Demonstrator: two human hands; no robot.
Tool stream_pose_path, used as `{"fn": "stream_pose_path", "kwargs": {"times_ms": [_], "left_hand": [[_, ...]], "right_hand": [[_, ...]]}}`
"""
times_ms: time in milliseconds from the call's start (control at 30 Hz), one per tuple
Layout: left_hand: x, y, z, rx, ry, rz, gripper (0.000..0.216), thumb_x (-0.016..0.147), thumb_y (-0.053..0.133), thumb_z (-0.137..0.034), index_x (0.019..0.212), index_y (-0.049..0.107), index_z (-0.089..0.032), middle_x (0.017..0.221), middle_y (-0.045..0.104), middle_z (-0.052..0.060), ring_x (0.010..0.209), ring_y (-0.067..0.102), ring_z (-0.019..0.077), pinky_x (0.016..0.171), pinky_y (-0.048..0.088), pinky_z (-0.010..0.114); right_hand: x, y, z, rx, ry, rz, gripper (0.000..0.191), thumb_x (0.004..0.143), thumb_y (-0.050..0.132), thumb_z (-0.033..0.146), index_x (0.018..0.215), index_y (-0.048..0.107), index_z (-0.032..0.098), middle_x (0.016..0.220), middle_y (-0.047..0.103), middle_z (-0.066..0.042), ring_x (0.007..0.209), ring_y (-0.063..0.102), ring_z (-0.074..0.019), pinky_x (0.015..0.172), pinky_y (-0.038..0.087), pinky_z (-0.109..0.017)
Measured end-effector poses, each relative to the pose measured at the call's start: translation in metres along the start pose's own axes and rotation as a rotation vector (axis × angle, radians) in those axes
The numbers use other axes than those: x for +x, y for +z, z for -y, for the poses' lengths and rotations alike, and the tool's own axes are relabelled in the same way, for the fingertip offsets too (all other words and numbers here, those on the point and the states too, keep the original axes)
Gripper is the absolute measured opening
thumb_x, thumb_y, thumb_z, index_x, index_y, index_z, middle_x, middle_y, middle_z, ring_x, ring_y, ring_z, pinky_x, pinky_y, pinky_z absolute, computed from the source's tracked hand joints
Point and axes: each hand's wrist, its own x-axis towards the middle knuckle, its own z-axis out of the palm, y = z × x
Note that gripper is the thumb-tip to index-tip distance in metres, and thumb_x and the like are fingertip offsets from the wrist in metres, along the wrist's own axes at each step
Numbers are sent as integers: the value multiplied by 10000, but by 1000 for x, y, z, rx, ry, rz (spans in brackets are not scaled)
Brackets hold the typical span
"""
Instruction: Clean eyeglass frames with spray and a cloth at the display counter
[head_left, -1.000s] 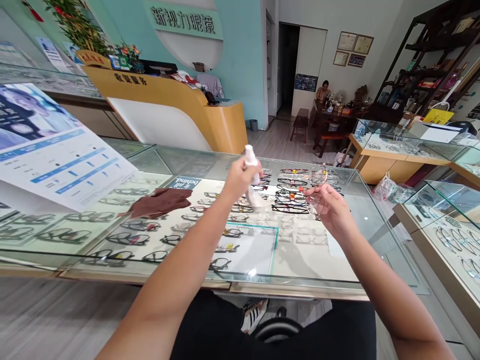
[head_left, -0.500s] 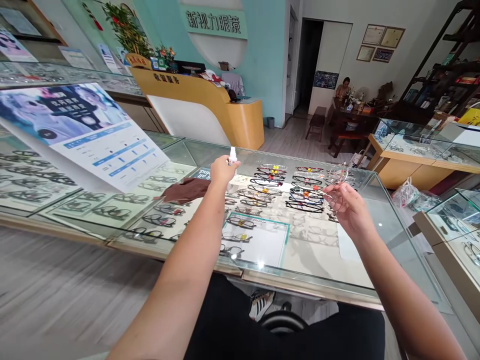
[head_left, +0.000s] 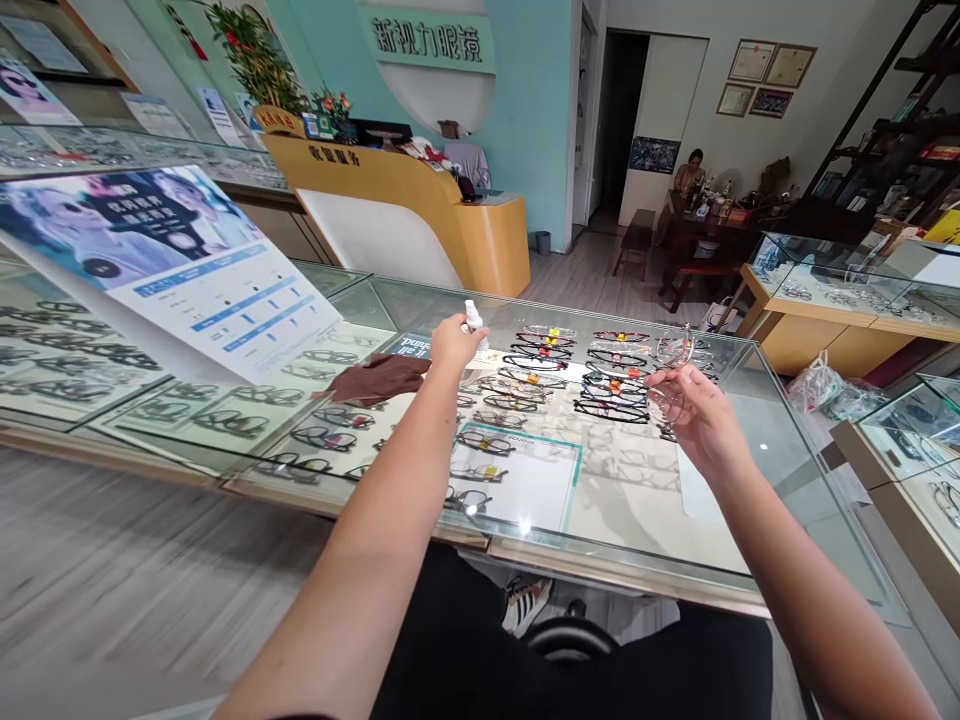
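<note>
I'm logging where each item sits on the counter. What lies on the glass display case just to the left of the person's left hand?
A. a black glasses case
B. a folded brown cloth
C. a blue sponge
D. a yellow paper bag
B: a folded brown cloth lies on the glass display case beside the left hand, which grips a small white spray bottle.

Both arms stretched forward, left hand [head_left: 452, 345] closed in a grip, right hand [head_left: 694, 412] fingers curled, palm up.
</note>
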Motion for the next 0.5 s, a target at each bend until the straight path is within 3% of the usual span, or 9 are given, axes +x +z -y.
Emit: {"fn": "stream_pose_path", "kwargs": {"times_ms": [100,200,333,433,500], "left_hand": [[-3,-2,-4,-37,-28,-26,334,921,757,-427,1144,705,-184,1319,758,161,1268,681,366,1049,506,425],[-3,-10,-8,-155,-164,-178,389,1015,632,-539,1153,659,-176,1348,706,204,1314,648,379,1119,487,475],[5,-21,-13,-363,-282,-398,234,1076,465,-286,1238,597,-183,1412,590,211,1369,602,348,1188,448,489],[12,-23,-14,-406,-248,-461,417,943,496,-65,1332,553,-204,1406,539,178,1343,599,308,1173,484,477],[12,-23,-17,-309,-104,-415,562,876,520,-24,1403,503,-217,1368,525,169,1283,614,300,1071,565,465]], "right_hand": [[0,0,0,17,10,-8,484,788,904,640,878,605,271,1066,787,-49,1097,725,-239,976,600,-385],[1,-1,1,45,17,-33,498,750,937,633,885,619,273,1020,787,-40,1073,727,-232,947,599,-363],[1,-1,1,30,6,-28,484,778,915,635,892,613,274,1015,789,-50,1063,730,-243,937,600,-376],[1,-1,2,34,5,-18,476,791,912,625,889,610,271,1025,792,-50,1039,728,-235,912,596,-364],[2,-1,1,53,12,-17,470,783,928,606,882,616,268,1007,790,-38,1002,724,-215,876,589,-335]]}}
